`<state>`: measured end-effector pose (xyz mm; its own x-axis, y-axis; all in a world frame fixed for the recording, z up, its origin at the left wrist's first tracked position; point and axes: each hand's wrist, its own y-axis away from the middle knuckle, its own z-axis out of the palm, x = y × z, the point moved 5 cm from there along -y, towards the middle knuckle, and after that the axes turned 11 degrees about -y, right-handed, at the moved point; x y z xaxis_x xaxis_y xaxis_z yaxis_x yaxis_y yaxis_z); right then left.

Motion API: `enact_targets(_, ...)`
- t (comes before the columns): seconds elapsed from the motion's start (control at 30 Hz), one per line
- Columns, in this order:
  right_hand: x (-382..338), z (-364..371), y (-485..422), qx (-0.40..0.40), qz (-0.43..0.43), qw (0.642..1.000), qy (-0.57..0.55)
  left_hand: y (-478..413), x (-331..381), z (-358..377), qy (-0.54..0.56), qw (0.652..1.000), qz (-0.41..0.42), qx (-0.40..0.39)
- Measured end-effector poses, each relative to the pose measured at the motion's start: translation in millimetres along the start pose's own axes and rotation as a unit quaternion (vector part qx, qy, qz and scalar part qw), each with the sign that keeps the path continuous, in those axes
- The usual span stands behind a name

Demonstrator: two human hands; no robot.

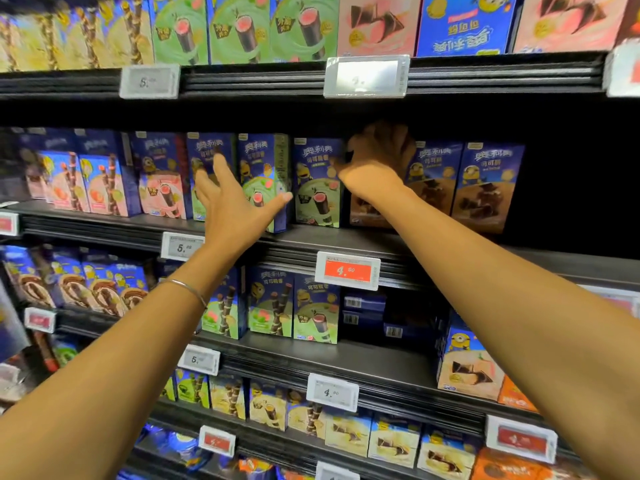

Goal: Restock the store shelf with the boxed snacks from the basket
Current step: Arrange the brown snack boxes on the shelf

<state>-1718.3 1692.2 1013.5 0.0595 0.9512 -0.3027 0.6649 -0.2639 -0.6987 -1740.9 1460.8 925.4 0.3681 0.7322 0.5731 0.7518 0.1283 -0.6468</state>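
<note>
Fingers (221, 168) of left hand (235, 202) straight and spread, thumb out to the side, holding nothing. Palm faces the shelf front, hovering just before a green box (318, 181) and its neighbours; no clear contact with any carton. Thin bangle (188, 289) on that wrist.

Right hand (375, 161) up at the middle shelf (363, 237), draped over the top of a brown box (370, 211). Its fingers curl over the top edge into the dark behind. Some motion blur, but it reads as a grip on the carton top. Brown box stands upright at the shelf front, between the green box and two matching brown boxes (485, 188) on its right. Basket not in view.

Handling, by judgement: thin printed card carton, light, stiff along the edges, faces likely to dent under a hard squeeze. Glossy print may slip in a loose pinch. Best hold is across the top or by the two narrow sides, near the corners where card is strongest. Tall and narrow, so a push high up could tip it; push low.

Pose: both forearms stretched forward and upward. Right arm reaches higher and deeper, wrist bent down over the carton. Left wrist straight, hand angled slightly rightward.
</note>
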Motion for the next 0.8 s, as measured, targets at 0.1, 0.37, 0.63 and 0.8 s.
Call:
enact_targets(0.1,-2,0,1,0.005,0.004,1.000,0.010,-1,4,2,-0.016,1.000,-0.014,-0.002)
enact_targets(0.37,-5,3,4,0.021,-0.011,0.999,0.022,1,18,8,-0.094,0.995,-0.036,0.000)
enact_targets(0.63,-2,-10,37,0.115,-0.069,0.988,-0.075,-1,5,9,-0.049,0.997,-0.055,-0.025)
enact_targets(0.8,8,4,48,0.067,-0.005,0.966,-0.248,-5,1,7,-0.011,0.997,-0.070,-0.039)
